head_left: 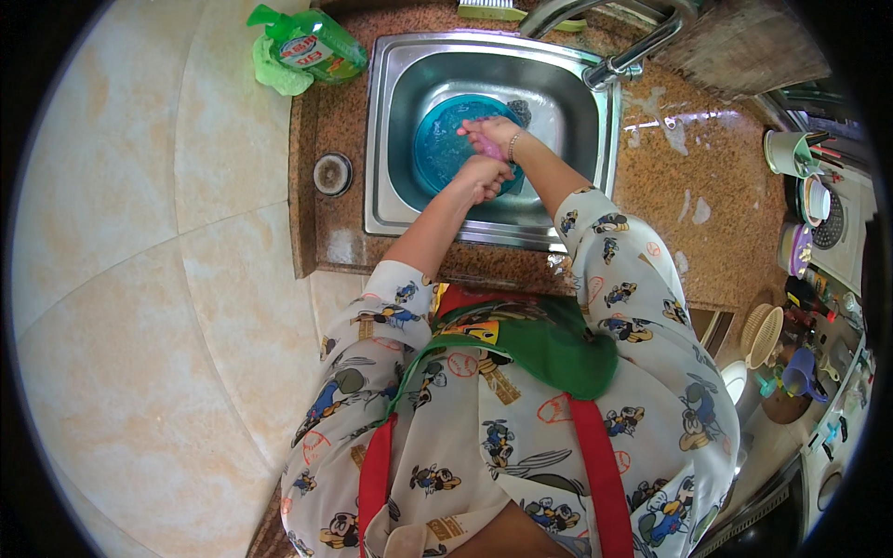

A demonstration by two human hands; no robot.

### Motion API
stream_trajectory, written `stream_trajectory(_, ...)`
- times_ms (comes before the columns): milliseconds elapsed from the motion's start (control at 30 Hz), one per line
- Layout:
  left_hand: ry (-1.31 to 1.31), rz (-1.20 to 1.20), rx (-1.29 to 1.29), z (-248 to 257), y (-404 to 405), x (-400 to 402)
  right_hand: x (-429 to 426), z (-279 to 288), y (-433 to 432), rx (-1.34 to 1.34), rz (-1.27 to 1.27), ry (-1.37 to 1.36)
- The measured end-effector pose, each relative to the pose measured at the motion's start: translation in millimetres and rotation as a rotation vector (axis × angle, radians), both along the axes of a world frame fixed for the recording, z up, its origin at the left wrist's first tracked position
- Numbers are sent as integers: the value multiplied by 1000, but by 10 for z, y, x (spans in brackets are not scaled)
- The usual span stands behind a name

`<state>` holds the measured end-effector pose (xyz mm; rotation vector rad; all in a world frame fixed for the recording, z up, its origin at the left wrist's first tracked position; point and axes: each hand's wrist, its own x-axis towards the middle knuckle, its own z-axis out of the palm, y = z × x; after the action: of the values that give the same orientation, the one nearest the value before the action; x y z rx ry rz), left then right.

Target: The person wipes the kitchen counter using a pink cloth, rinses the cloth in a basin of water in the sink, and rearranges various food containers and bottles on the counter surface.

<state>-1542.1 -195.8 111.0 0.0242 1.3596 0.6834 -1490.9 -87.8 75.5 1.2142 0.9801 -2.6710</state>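
Both of my hands are over a blue basin (pixel 436 164) standing inside a stainless steel sink (pixel 565 125). A wet pink cloth (pixel 491 148) is bunched between them. My left hand (pixel 484 176) is closed in a fist around its lower end, near the basin's front rim. Just above, my right hand (pixel 494 131), with a bracelet at the wrist, grips the upper part of the cloth, and some pink shows past its fingers. Water with bubbles appears in the basin. A dark grey scouring pad (pixel 519 111) lies at the basin's right edge.
A curved metal faucet (pixel 614 70) reaches over the sink's back right corner. Left of the sink are a green soap bottle (pixel 321 49), a green cloth (pixel 275 70) and a round drain cap (pixel 332 174). A brush (pixel 516 14) lies behind; foam spots the granite counter (pixel 698 160).
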Motion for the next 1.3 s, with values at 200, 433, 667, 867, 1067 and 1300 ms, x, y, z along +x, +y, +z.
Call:
stream_trajectory(200,838,-286,106,-275,16,183,-153,-200,-48,641,-2,-466)
stream_trajectory(433,1064,-410,110,-106,-52,157,-272,-159,-232,1125,-44,-758)
stream_trajectory(667,1081,-680,548,-525,39,-61,-173,-380,-98,1535,162,-645)
stream_trajectory(867,7,-8,248,45,-211,-526,122,-135,-22,1163,-41,-256)
stream_trajectory(1067,-186,190,260,265,-4,-829,619,1263,-345,1271,-139,-108)
stream_trajectory(1300,-418,0,448,-76,669,-1017,1115,1139,86,1261,-420,84)
